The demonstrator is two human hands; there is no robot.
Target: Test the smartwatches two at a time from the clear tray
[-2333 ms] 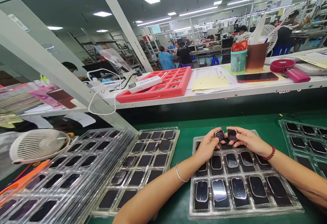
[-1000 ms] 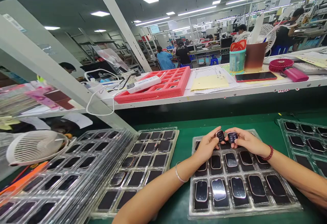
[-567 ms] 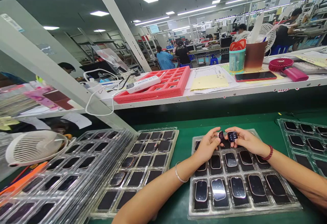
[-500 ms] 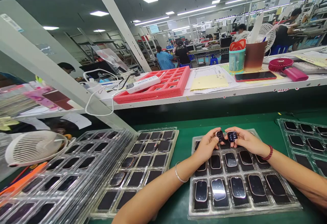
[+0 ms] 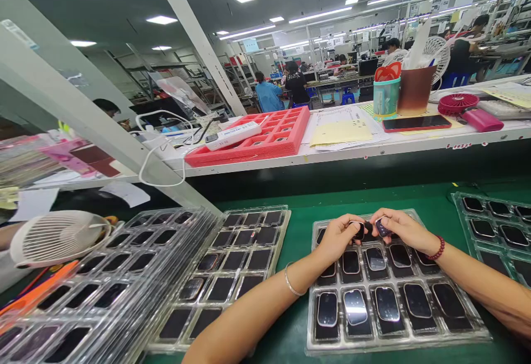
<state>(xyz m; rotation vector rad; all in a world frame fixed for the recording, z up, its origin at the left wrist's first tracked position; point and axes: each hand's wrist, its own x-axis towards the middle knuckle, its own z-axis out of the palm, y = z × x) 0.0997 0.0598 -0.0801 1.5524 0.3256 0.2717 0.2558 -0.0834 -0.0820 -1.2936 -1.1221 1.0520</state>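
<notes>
"At the lower left of the frame, what is stored?"

"A stack of clear trays (image 5: pixel 174 264) is placed beside a white fan (image 5: pixel 58 237); dark rectangular pieces (image 5: pixel 112 295) are seated in the top cells. Just right of the stack, a second tray (image 5: pixel 280 237) is laid on a green surface (image 5: pixel 309 199)."

"At the lower right, how is each hand set?"

"Over the far row of the front tray (image 5: pixel 373 346), the left-hand watch unit (image 5: pixel 359 230) is gripped narrowly between thumb and fingers of the left hand (image 5: pixel 342 232). Just right of it, the right-hand watch unit (image 5: pixel 380 229) is pinched by the right hand (image 5: pixel 400 228). A small dark piece (image 5: pixel 368 228) between them cannot be identified."

"What is done, and what is left?"

"In the nearest row, five seated units (image 5: pixel 387 304) are shown; the next row is also filled. Handling of the held pair is judged unfinished, both being outside the cells. Whether the seated ones have been handled cannot be told; the far row is largely hidden."

"At the right edge?"

"A further tray (image 5: pixel 465 230), cut off by the frame, is laid."
</notes>
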